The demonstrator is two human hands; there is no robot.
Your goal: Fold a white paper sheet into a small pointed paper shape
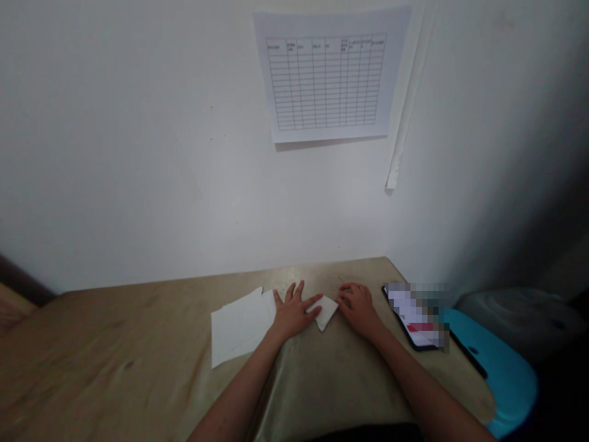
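A small piece of white paper (327,312), folded to a point at its near end, lies on the table between my two hands. My left hand (292,314) is open with its fingers spread; its thumb and index finger rest on the left side of the folded paper. The other fingers of that hand reach over the edge of a larger white sheet (239,328) with a torn upper edge. At the paper's right corner, my right hand (359,307) has its fingers curled and closed, the fingertips touching that corner.
The table (156,344) has a brownish, wrinkled cover and meets a white wall. To the right lies a phone (414,322), partly blurred out, and beyond it a turquoise stool or chair (501,362). A printed table sheet (329,86) hangs on the wall.
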